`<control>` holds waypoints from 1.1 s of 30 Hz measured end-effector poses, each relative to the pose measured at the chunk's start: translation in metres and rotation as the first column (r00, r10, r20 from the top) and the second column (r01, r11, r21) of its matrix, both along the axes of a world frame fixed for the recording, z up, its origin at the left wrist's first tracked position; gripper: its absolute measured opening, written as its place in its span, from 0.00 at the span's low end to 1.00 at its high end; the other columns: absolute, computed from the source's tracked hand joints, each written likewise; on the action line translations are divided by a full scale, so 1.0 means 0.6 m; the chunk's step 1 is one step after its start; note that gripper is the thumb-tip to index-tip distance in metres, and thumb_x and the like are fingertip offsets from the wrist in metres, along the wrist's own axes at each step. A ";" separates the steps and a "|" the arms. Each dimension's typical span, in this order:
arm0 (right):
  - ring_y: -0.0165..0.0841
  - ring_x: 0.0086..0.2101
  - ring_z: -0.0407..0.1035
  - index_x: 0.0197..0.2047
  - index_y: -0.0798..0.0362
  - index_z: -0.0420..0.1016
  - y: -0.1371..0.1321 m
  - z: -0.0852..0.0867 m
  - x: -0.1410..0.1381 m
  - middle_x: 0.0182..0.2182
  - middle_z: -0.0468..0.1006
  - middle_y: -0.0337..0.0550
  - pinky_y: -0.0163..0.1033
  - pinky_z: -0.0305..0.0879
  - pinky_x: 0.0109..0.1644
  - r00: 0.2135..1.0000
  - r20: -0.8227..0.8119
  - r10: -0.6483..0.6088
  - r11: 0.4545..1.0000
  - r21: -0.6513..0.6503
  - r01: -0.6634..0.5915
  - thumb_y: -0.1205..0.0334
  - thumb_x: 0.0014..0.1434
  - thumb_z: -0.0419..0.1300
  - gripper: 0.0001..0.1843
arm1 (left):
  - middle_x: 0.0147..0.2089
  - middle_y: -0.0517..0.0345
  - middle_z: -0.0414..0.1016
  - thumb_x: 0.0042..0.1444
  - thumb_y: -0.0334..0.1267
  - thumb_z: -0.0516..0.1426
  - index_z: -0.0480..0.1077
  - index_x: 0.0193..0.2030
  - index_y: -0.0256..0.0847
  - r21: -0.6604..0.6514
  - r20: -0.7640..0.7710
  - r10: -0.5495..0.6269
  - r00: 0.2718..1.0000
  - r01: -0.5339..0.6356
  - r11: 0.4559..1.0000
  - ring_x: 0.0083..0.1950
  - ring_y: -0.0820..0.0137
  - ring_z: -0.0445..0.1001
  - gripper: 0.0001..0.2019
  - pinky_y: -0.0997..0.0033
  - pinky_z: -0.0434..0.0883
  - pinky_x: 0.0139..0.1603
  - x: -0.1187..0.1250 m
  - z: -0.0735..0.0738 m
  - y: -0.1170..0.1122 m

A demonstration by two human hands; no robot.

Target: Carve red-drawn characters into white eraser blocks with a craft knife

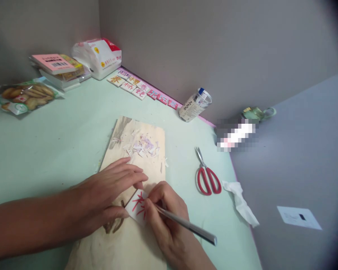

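A small white square tile [135, 204] with a red-drawn character lies on a pale wooden board [129, 247]. My left hand [112, 191] steadies it, thumb at its left corner and fingers along its upper edge. In my right hand [169, 213] is a slim silver-handled craft knife [191, 227], gripped like a pen. Its tip is hidden behind my fingers, close to the tile's right side. Purple and white shavings [143, 146] are scattered over the far part of the board.
Red-handled scissors [205, 178] and a crumpled tissue [240, 204] lie to the right. Along the wall stand a can [194, 107] and several character tiles [139, 92]. At the back left are a tissue pack [104, 58], stacked pads [55, 63] and a bag of snacks [28, 95].
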State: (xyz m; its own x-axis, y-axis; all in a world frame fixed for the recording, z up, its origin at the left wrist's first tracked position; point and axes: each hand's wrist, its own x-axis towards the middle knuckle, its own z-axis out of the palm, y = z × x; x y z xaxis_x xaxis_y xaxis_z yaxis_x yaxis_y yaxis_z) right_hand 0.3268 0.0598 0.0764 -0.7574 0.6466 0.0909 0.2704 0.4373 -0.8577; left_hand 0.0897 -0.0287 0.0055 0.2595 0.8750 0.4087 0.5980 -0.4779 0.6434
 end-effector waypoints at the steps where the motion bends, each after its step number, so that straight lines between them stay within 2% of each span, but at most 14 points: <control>1: 0.30 0.30 0.64 0.38 0.46 0.63 0.000 0.000 0.000 0.31 0.68 0.33 0.38 0.62 0.36 1.000 0.002 0.000 1.000 -0.001 0.000 0.68 0.76 0.56 0.12 | 0.81 0.53 0.71 0.75 0.36 0.61 0.52 0.86 0.56 0.009 -0.010 0.003 1.000 -0.003 1.000 0.83 0.53 0.68 0.39 0.45 0.62 0.88 -0.001 -0.002 -0.001; 8: 0.31 0.31 0.64 0.38 0.46 0.62 0.003 0.002 0.001 0.31 0.67 0.33 0.39 0.62 0.36 1.000 0.003 0.015 1.000 0.009 -0.015 0.68 0.77 0.55 0.13 | 0.82 0.52 0.70 0.75 0.37 0.61 0.53 0.86 0.53 0.016 -0.041 0.012 0.999 -0.011 1.000 0.85 0.55 0.65 0.37 0.48 0.60 0.89 -0.001 -0.012 -0.007; 19: 0.30 0.28 0.62 0.38 0.46 0.62 0.004 0.006 0.004 0.31 0.67 0.33 0.36 0.60 0.32 0.999 0.035 0.003 1.000 0.027 -0.004 0.67 0.77 0.55 0.13 | 0.82 0.53 0.71 0.76 0.37 0.61 0.54 0.86 0.55 0.006 -0.018 0.005 1.000 -0.005 1.000 0.84 0.55 0.67 0.36 0.48 0.61 0.88 -0.002 -0.002 -0.004; 22: 0.30 0.29 0.62 0.37 0.46 0.62 0.005 0.005 0.003 0.31 0.67 0.33 0.36 0.60 0.32 0.999 0.033 0.001 1.000 0.023 -0.002 0.66 0.76 0.55 0.13 | 0.82 0.53 0.71 0.77 0.39 0.60 0.54 0.85 0.54 0.010 -0.021 0.010 1.000 -0.010 1.000 0.84 0.56 0.66 0.35 0.48 0.60 0.89 0.001 -0.009 -0.003; 27: 0.30 0.28 0.62 0.37 0.46 0.62 0.005 0.006 0.004 0.30 0.68 0.33 0.36 0.60 0.33 0.999 0.052 -0.013 1.000 0.013 0.013 0.66 0.76 0.55 0.13 | 0.81 0.52 0.72 0.76 0.40 0.60 0.52 0.86 0.56 0.043 0.036 0.025 0.999 -0.026 0.999 0.83 0.53 0.67 0.36 0.43 0.59 0.89 0.009 -0.021 -0.003; 33: 0.29 0.26 0.61 0.35 0.46 0.63 0.001 -0.003 0.004 0.28 0.66 0.31 0.34 0.58 0.30 0.998 0.022 -0.062 0.997 0.049 0.061 0.66 0.74 0.57 0.13 | 0.82 0.51 0.70 0.77 0.41 0.60 0.57 0.83 0.48 0.032 -0.015 0.018 1.000 -0.018 0.999 0.86 0.58 0.61 0.32 0.53 0.55 0.90 0.009 -0.027 -0.006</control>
